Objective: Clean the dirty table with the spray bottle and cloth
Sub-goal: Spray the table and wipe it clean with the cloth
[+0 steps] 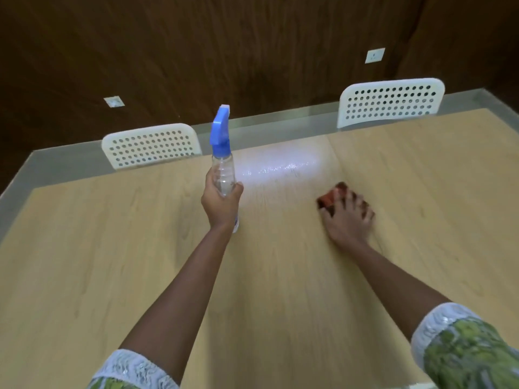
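My left hand (220,202) grips a clear spray bottle (223,169) with a blue trigger head, held upright above the middle of the light wooden table (112,262). To the right, my right hand (348,217) presses a reddish-brown cloth (331,196) flat on the tabletop with spread fingers; the hand is blurred and covers most of the cloth. A glossy wet patch (278,167) with small droplets lies on the wood beyond both hands.
Two white perforated chair backs (151,146) (390,102) stand at the table's far edge. A glass top overhangs the wood there (280,122). Behind is a dark wood-panelled wall with sockets (375,55).
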